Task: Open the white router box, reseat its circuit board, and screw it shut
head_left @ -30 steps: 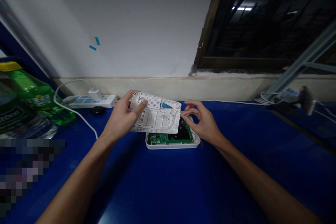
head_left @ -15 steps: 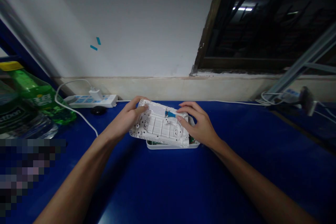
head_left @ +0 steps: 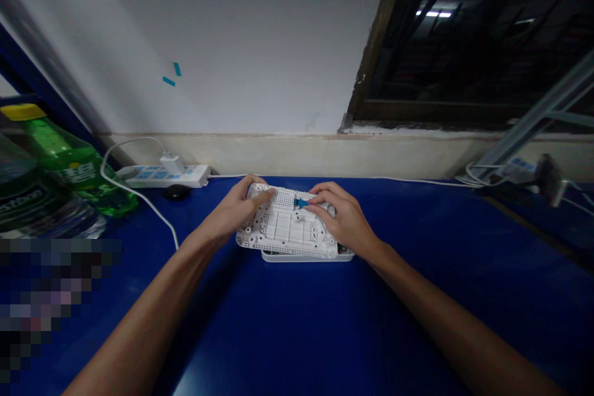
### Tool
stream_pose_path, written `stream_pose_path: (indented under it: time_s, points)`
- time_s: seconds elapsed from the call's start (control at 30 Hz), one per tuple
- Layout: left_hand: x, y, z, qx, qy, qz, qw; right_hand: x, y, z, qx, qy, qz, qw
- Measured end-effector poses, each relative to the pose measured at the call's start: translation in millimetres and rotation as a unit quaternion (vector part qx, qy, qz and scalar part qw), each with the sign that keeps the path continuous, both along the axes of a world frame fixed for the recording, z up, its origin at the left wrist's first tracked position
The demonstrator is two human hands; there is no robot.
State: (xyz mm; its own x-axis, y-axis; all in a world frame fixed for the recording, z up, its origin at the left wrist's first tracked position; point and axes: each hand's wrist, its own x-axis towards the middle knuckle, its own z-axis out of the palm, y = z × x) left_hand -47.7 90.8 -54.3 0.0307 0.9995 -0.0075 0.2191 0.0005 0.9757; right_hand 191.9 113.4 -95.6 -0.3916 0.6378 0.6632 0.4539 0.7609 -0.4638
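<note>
My left hand (head_left: 239, 209) grips the far left corner of a white perforated plastic housing cover (head_left: 283, 229), thumb on its upper face. The cover is tilted, its ribbed inner side showing. A small blue connector (head_left: 301, 203) sits in a slot near the cover's far edge. Thumb and fingertips of my right hand (head_left: 346, 213) pinch the right end of the connector. Beneath the cover lies a shallow white housing tray (head_left: 309, 258), mostly hidden. A sliver of green circuit board shows between the two.
A white power strip (head_left: 197, 177) with a plugged-in charger (head_left: 171, 164) lies along the wall, a black mouse-like object (head_left: 177, 192) before it. Bottles, one a green bottle (head_left: 77, 164), stand at left. A white cable (head_left: 151, 209) crosses the blue table (head_left: 297, 328). At right stands a metal frame (head_left: 533, 114).
My right fingers have closed in to a pinch on the blue connector. The cover has tilted down slightly and moved a little to the right with my left hand.
</note>
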Motion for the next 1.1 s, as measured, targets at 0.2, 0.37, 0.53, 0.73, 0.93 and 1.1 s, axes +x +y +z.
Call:
stream_pose_path:
  time_s: [0.2, 0.37, 0.53, 0.73, 0.93, 1.1]
  points:
    - [3.8, 6.2, -13.3, 0.034, -0.01, 0.025, 0.999, -1.8, 1.0, 0.2, 0.001, -0.008, 0.005, 1.0]
    - [4.9, 8.9, -15.7, 0.045, -0.01, 0.032, 0.998, -0.4, 3.5, -0.5, -0.022, -0.008, 0.008, 1.0]
    - [6.6, 8.2, -12.2, 0.052, -0.035, 0.037, 0.997, 1.3, 5.4, 2.0, -0.026, -0.063, 0.012, 0.998]
    - [8.8, 6.6, -7.7, 0.04, -0.05, 0.042, 0.997, 0.7, 4.2, 1.9, -0.107, -0.051, 0.027, 0.993]
    - [6.1, 9.7, -8.9, 0.032, -0.058, 0.046, 0.997, 6.5, 4.4, 3.2, -0.146, -0.045, 0.043, 0.987]
    - [0.6, 11.7, -7.1, 0.03, -0.057, 0.057, 0.996, 5.4, 3.4, 6.4, -0.167, -0.039, 0.064, 0.983]
